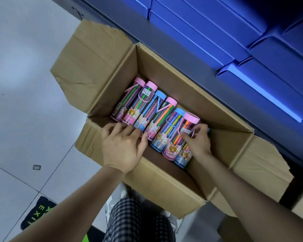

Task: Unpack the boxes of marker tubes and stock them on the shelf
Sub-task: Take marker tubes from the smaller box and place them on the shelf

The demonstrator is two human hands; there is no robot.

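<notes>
The shelf (191, 55) carries blue boxes (217, 23), and just before it stands the open cardboard carton (164, 70) with a row of marker tubes (157, 117) lying inside. The left hand (124, 145) presses straight fingers on the tube ends; the right hand (198, 138) curls round the last tube (184, 154) – better to lift the tubes level, so none of them rolls.

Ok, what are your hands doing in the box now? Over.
Left hand resting on tubes, fingers curled. Right hand pinching a tube's strap. Tubes lying in open box. Nothing in the way.
</notes>
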